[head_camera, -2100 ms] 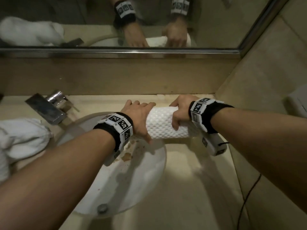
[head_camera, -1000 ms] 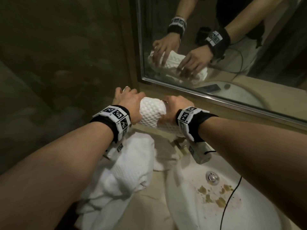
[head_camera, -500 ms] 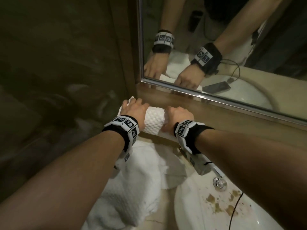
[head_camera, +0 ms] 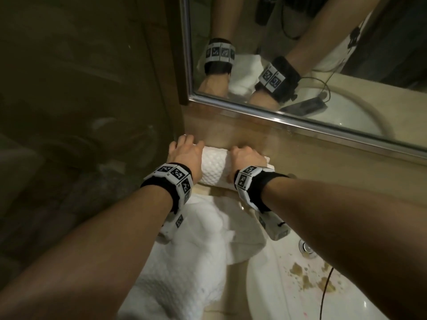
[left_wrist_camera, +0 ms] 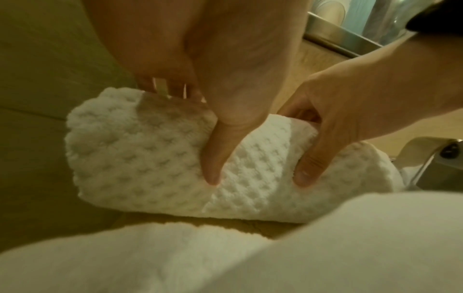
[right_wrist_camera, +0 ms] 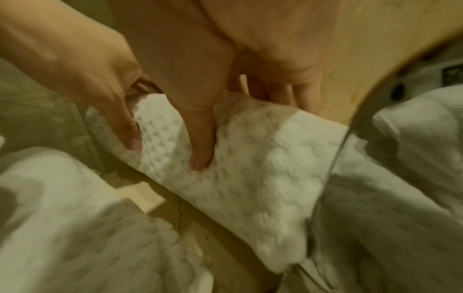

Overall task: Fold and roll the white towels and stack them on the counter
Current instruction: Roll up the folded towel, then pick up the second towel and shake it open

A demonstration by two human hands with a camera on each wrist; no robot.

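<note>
A rolled white waffle-weave towel lies on the beige counter in the back left corner, against the low wall under the mirror. My left hand grips its left end and my right hand grips its right end. In the left wrist view the roll has my left thumb pressed into its near side and fingers over the far side. The right wrist view shows the same hold on the roll from my right hand. A heap of loose white towels lies just in front, under my forearms.
The white sink basin, with brown stains, sits to the right of the towel heap. A chrome faucet stands by the roll's right end. The mirror rises behind. A dark glass wall closes the left side. A thin black cable hangs over the basin.
Both hands carried the rolled towel from the right of the sink to the back left corner. Over the last half second it came down onto the counter against the wall.
</note>
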